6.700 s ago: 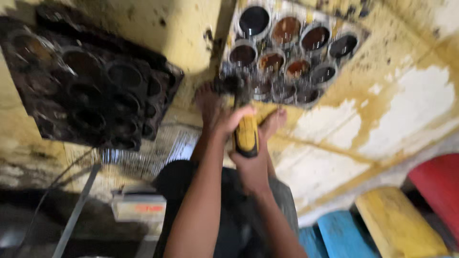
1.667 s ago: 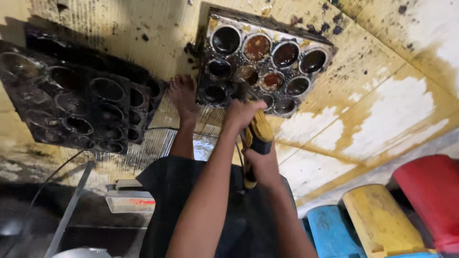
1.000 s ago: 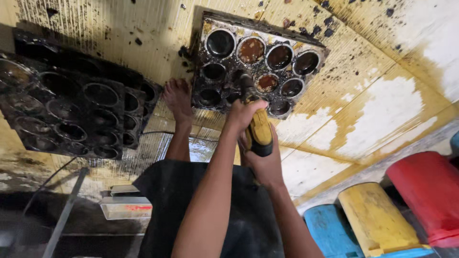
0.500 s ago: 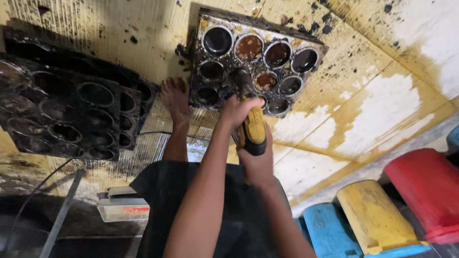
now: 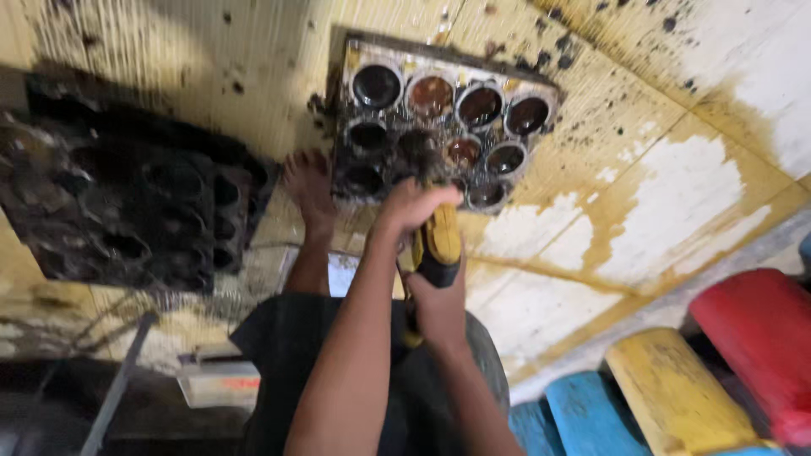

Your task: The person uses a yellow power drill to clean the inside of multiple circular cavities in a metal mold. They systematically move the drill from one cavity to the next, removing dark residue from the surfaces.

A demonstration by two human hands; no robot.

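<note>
1. Shorts [image 5: 338,371], dark, filled the nearest part of the view, with both your forearms reaching out over them.
2. Your right hand [image 5: 441,306] was closed around the lower grip of a yellow-and-black power tool [image 5: 435,249], fingers wrapped fully.
3. Your left hand [image 5: 411,209] was curled over the top of the same tool, pressing on its head; no gap showed between palm and tool.
4. The tool's front end met the metal muffin tray [image 5: 439,118] at its near edge, among the lower cups; the exact contact point was hidden by your left hand.
5. Your bare foot [image 5: 306,186] rested on the stained yellow floor [image 5: 591,211], just beside the tray's left edge.
6. A second, blackened baking tray [image 5: 127,203] lay well apart to the left, blurred.
7. The muffin tray's cups looked dark and crusted, some brownish inside.
8. Red [image 5: 752,338], yellow [image 5: 667,397] and blue [image 5: 574,422] painted blocks sat at the right edge.
</note>
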